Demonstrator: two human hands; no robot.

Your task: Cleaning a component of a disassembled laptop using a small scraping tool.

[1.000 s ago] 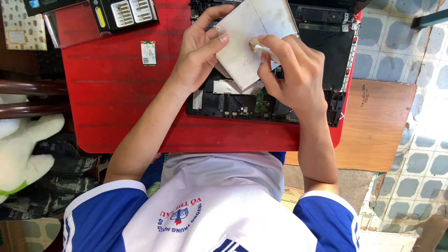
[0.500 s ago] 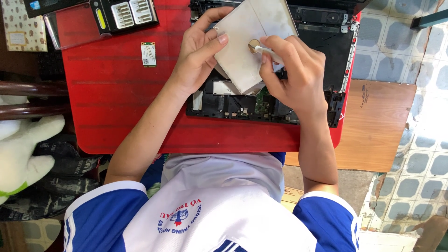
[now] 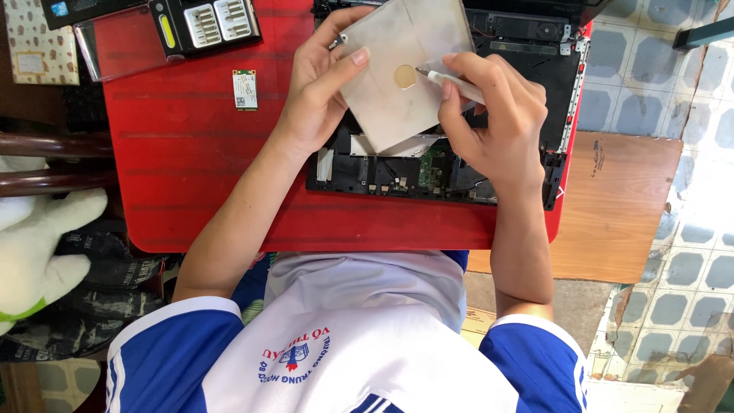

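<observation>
My left hand (image 3: 321, 84) grips the left edge of a flat silver metal drive (image 3: 405, 69), held tilted above an opened black laptop chassis (image 3: 443, 164). My right hand (image 3: 497, 115) holds a thin white-handled screwdriver (image 3: 455, 82), its tip close to the round gold spot at the plate's middle. The laptop lies on a red table (image 3: 199, 153), its circuit board and cables exposed under my hands.
A small green circuit card (image 3: 245, 89) lies on the red table left of my hands. A black screwdriver-bit case (image 3: 206, 27) with a clear lid sits at the top left. A wooden stool (image 3: 612, 206) stands right, a white plush toy (image 3: 38, 245) left.
My right hand has drawn back slightly from the plate's middle, uncovering the round gold spot; the screwdriver tip now points at it. My left hand still holds the plate.
</observation>
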